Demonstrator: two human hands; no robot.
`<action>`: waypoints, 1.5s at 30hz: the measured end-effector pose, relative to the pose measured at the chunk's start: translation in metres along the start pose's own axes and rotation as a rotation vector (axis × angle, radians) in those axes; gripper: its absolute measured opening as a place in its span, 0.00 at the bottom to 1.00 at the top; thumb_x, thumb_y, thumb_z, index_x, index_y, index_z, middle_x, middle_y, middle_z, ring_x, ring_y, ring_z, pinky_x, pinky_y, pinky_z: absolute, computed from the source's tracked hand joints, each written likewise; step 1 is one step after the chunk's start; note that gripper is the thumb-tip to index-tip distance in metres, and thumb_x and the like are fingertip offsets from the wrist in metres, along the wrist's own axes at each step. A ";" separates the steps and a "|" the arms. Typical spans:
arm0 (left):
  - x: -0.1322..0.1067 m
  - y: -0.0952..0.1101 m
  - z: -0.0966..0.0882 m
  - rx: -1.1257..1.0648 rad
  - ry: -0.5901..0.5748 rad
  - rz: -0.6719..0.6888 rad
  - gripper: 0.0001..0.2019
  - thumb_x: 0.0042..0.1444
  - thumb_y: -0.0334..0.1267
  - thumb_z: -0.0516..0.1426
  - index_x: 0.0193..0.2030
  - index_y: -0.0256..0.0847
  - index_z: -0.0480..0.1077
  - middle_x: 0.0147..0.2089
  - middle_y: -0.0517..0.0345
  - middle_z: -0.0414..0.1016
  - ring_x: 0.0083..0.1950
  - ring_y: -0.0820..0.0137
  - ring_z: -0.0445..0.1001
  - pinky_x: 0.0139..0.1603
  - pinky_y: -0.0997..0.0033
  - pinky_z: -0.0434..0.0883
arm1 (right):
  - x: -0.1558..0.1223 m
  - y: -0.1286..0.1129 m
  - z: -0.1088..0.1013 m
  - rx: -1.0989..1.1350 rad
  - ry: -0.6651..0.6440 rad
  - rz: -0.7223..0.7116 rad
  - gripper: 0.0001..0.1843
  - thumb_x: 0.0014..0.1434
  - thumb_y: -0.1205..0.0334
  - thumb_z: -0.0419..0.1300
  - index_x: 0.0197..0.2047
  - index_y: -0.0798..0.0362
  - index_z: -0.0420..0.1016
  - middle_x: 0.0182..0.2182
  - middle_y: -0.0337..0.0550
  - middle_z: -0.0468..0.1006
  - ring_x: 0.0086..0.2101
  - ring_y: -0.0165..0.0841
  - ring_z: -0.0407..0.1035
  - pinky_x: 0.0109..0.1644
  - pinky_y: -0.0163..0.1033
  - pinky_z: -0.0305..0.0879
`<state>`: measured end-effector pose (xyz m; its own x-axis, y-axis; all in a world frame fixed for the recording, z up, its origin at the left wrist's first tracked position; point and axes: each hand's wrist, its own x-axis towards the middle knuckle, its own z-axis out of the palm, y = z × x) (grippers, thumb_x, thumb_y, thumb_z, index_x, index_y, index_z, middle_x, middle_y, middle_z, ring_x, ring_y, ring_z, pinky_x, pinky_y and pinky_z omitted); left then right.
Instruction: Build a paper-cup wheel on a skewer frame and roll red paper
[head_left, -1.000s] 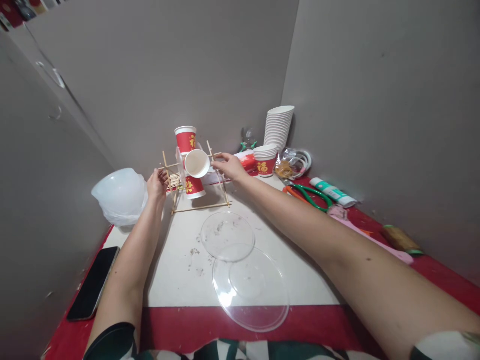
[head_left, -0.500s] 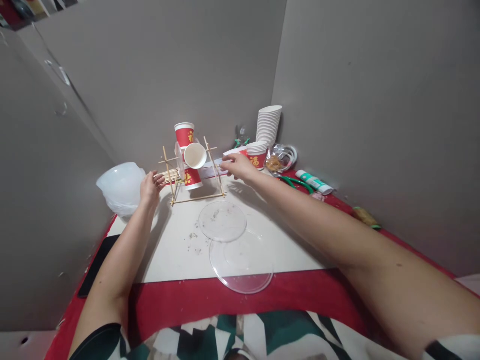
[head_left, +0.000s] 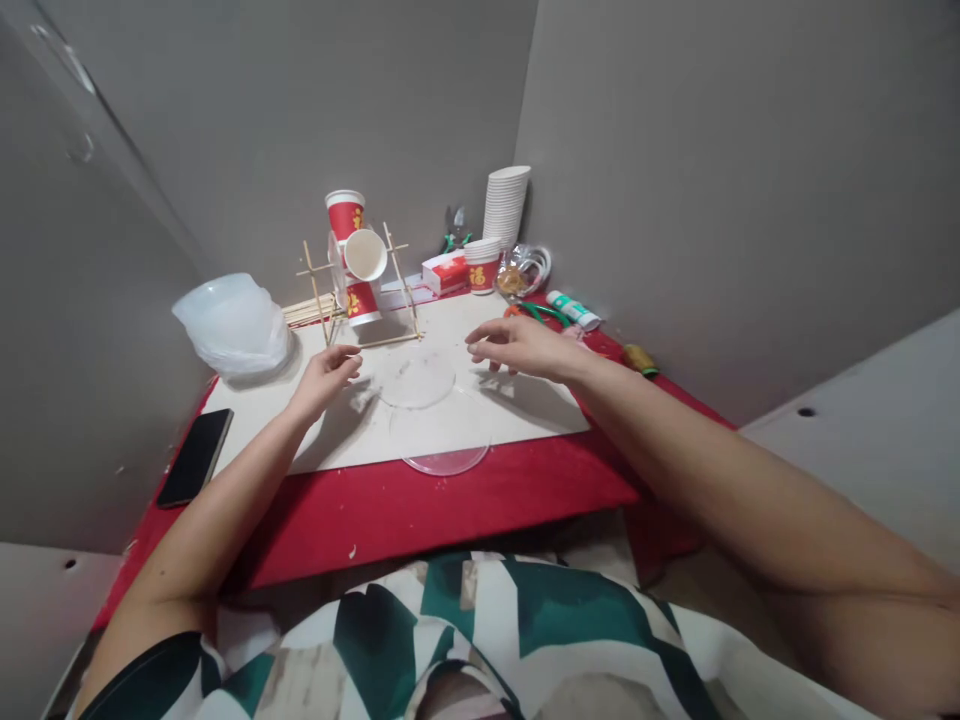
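Note:
A frame of thin wooden sticks stands at the back of the white board. Red-and-white paper cups are joined in a wheel shape on its crossbar, with a clear disc beside them. My left hand hovers just in front of the frame's left corner, its fingers loosely apart and holding nothing. My right hand is over the board to the right of the frame, fingers spread and nothing in them. Between the hands lie two clear plastic discs, the nearer disc overhanging the board's front edge.
Along the back stand a white plastic bag, a bundle of sticks, a red-and-white box, pliers and cup stacks. Tape coils, a white-green tube and a yellow roll sit right. A phone lies left.
Both hands have drawn back toward me from beside the stick frame, the right one also moving away to the right. The camera view has shifted; the cup wheel still stands on its frame.

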<state>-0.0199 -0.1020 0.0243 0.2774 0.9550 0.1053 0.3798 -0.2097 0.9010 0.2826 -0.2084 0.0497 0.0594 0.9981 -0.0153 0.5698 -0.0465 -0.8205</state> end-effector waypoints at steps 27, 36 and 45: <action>-0.016 -0.035 0.053 0.302 -0.078 0.175 0.26 0.55 0.37 0.61 0.61 0.33 0.72 0.60 0.39 0.77 0.60 0.57 0.75 0.65 0.56 0.69 | -0.085 0.036 0.075 -0.771 -0.068 -0.283 0.39 0.69 0.42 0.54 0.72 0.62 0.63 0.70 0.70 0.61 0.69 0.57 0.57 0.71 0.57 0.54; -0.019 -0.040 0.052 0.190 -0.046 0.185 0.22 0.50 0.33 0.60 0.54 0.39 0.73 0.44 0.51 0.80 0.45 0.64 0.79 0.52 0.60 0.75 | -0.083 0.032 0.066 -0.755 -0.169 -0.312 0.39 0.69 0.42 0.55 0.72 0.62 0.65 0.70 0.72 0.61 0.69 0.60 0.56 0.71 0.58 0.54; -0.047 -0.016 0.063 0.496 -0.220 0.359 0.32 0.59 0.52 0.62 0.67 0.41 0.69 0.72 0.39 0.65 0.75 0.47 0.59 0.76 0.38 0.49 | -0.066 0.007 0.052 -0.807 -0.296 -0.385 0.35 0.67 0.47 0.61 0.68 0.64 0.68 0.60 0.66 0.72 0.62 0.57 0.64 0.65 0.57 0.61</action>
<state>0.0165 -0.1569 -0.0216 0.6171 0.7531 0.2280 0.5777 -0.6304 0.5185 0.2403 -0.2730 0.0152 -0.3989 0.9150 -0.0612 0.9091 0.3857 -0.1576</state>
